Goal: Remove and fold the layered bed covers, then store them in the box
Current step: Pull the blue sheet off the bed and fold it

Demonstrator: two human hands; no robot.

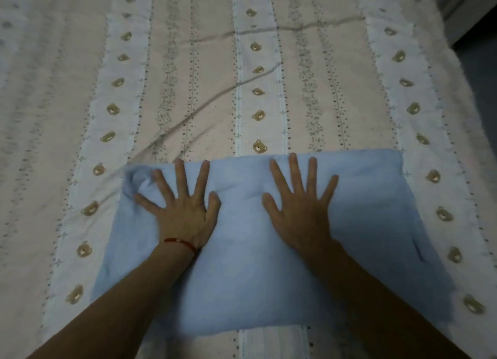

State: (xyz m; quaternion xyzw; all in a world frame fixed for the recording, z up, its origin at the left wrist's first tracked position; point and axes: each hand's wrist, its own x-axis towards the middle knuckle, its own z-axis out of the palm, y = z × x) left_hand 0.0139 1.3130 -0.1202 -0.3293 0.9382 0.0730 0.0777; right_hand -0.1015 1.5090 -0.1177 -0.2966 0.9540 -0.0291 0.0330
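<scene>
A light blue cover (376, 224) lies folded into a thick rectangle on the near middle of the bed. My left hand (183, 210), with a red string on its wrist, presses flat on the left half, fingers spread. Flat on the middle of the fold lies my right hand (301, 210), fingers also spread. The far left corner of the blue cover is bunched into a small lump by my left fingertips. Under it stretches a pink and white striped cover (215, 76) printed with small bears, spread over the whole bed. No box is in view.
Long creases run diagonally across the striped cover beyond the blue fold. The bed's right edge (462, 70) falls off to a dark floor at the upper right, with a pale surface in the far right corner.
</scene>
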